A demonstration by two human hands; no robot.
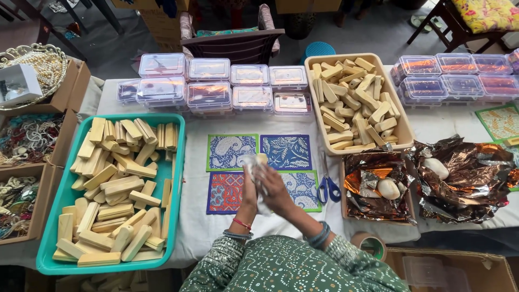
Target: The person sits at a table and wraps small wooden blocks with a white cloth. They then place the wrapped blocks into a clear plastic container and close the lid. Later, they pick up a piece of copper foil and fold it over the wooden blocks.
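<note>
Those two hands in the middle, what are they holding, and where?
Both hands, left hand and right hand, clasp a pale bar with a white cloth around its lower part; its top end shows.

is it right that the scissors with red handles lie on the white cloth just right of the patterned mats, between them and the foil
Not quite: the head view shows the scissors have blue handles, not red. The rest holds: they lie on the white cloth just right of the patterned mats, between them and the crumpled foil.

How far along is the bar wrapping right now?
Done: nothing that shows as wrapped; contents of the clear lidded boxes can't be told. In hand: left hand and right hand hold one pale bar in thin white wrap. Left: full teal tray and beige tray of bare bars.
</note>
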